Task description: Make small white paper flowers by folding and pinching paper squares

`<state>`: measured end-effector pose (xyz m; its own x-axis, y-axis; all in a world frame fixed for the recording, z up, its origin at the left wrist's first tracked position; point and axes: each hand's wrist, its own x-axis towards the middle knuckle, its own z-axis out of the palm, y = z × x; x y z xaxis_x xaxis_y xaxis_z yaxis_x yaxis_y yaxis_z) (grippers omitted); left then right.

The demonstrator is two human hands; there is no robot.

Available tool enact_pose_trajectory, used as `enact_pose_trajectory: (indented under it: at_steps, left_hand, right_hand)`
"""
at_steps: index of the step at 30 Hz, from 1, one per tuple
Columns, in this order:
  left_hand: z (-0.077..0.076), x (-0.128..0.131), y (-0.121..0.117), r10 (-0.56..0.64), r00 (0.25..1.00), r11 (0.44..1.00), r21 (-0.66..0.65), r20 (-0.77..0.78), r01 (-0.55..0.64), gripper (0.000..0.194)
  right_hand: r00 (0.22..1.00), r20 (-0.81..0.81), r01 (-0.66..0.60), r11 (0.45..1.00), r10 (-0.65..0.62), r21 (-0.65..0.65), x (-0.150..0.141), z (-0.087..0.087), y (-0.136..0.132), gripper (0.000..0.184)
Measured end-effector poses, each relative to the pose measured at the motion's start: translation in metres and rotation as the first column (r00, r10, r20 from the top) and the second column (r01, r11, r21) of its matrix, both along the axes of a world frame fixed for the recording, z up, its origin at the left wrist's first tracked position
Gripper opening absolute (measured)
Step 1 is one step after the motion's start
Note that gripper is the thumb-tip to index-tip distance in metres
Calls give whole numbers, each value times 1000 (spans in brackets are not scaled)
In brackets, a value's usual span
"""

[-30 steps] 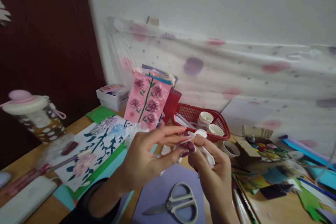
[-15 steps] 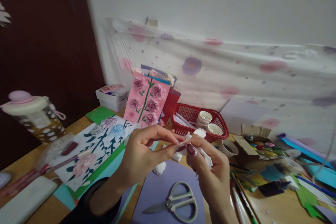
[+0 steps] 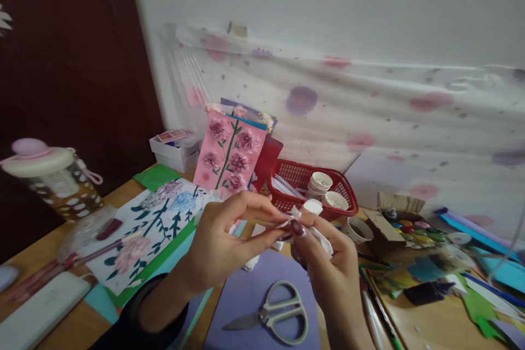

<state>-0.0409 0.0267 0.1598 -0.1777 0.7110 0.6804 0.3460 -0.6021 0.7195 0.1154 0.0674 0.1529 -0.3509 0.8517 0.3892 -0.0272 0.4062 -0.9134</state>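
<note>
Above the table, white tissue paper (image 3: 322,239) is pinched between my two hands. My left hand (image 3: 229,240) closes its thumb and fingertips on one edge of it. Held in my right hand (image 3: 328,262), the rest of the crumpled tissue shows between thumb and fingers; part of it is hidden in the palm. Below lie grey-handled scissors (image 3: 273,314), slightly apart at the blades, on a purple sheet (image 3: 233,306). A small white crumpled tissue piece (image 3: 251,263) rests at the sheet's far edge, partly behind my left hand.
A red basket (image 3: 283,167) with paper cups stands behind my hands. Left are a flower painting (image 3: 139,219), a bottle (image 3: 53,186) and a white power bank (image 3: 45,311). A pink flower card (image 3: 227,153) leans at the back. Right are a cup (image 3: 357,229), paints (image 3: 414,232) and a dark bottle (image 3: 426,292).
My left fingertips have shifted slightly right, closer to my right thumb on the tissue. The scissors and other things lie as before.
</note>
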Motion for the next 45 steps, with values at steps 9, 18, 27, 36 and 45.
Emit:
enact_pose_trajectory:
  at_steps: [9, 18, 27, 36, 45]
  left_hand:
    - [8, -3, -2, 55, 989, 995, 88, -137, -43, 21]
    - [3, -2, 0, -17, 999, 999, 51, -48, 19, 21]
    - [-2, -1, 0, -30, 999, 997, 65, -35, 33, 18]
    - [0, -4, 0, -40, 997, 997, 58, -67, 43, 17]
    - [2, -3, -3, -62, 997, 996, 55, -49, 64, 16]
  right_hand:
    - [999, -34, 11, 999, -12, -48, -1, -3, 2, 28]
    - [1000, -29, -13, 1000, 12, -11, -1, -3, 3, 32]
    - [1000, 4, -9, 999, 10, -51, -1, 5, -1, 35]
    - [998, -52, -52, 996, 48, -70, 1, -1, 2, 34]
    - [1000, -7, -8, 999, 8, -46, 0, 6, -2, 36]
